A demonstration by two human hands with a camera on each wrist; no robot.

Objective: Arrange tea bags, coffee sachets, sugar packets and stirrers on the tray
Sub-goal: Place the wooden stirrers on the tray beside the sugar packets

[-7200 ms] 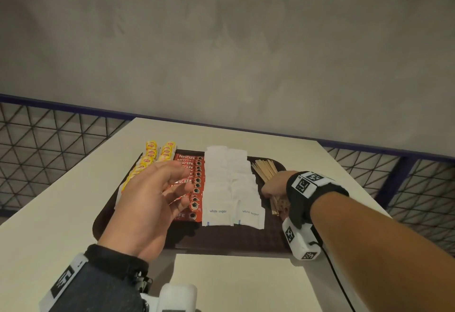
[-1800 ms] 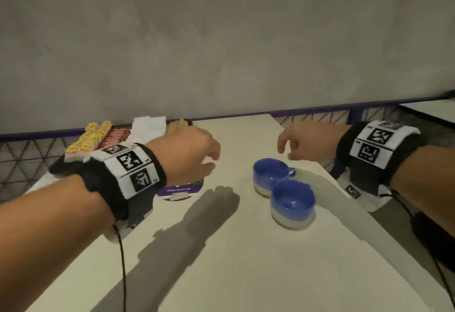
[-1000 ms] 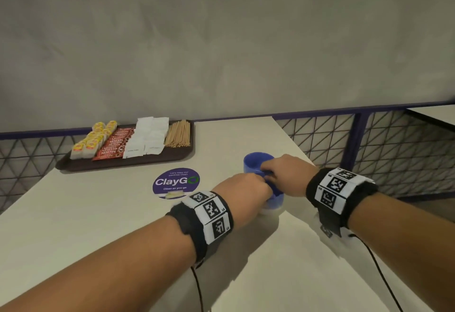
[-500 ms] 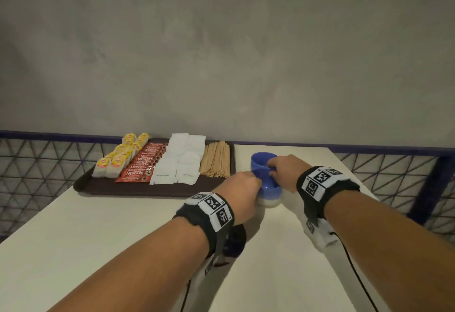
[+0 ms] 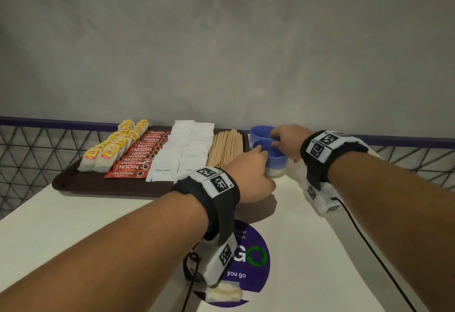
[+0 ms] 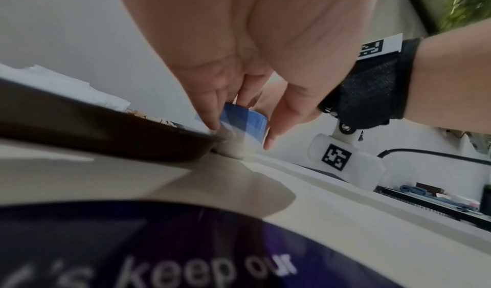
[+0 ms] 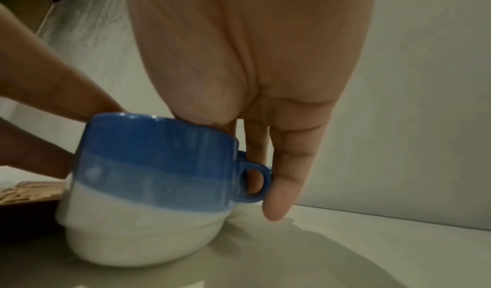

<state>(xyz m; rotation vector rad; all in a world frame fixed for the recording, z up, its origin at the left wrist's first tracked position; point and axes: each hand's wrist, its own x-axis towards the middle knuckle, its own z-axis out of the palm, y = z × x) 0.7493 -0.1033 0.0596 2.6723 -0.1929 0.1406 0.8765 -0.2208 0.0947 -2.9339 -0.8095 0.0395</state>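
The dark brown tray (image 5: 103, 185) carries rows of yellow tea bags (image 5: 110, 149), red coffee sachets (image 5: 140, 156), white sugar packets (image 5: 182, 149) and wooden stirrers (image 5: 226, 147). Two blue-and-white cups stand on the table against the tray's right end. My left hand (image 5: 261, 161) grips the near cup (image 5: 277, 166), fingers and thumb astride the cup (image 6: 247, 122). My right hand (image 5: 275, 139) holds the rim of the far cup (image 5: 258, 132). In the right wrist view the near cup (image 7: 154, 177) fills the front and the right hand (image 7: 255, 156) reaches down behind it.
A round purple sticker (image 5: 246, 262) lies on the white table (image 5: 98, 225) under my left wrist. A grey wall stands close behind the table. Purple-framed wire mesh (image 5: 29, 149) runs along the left and right sides. The table's right edge is near my right forearm.
Both hands were empty, then took hold of the two blue cups. In the last half second the cups have slid away from me and now stand beside the tray's right end.
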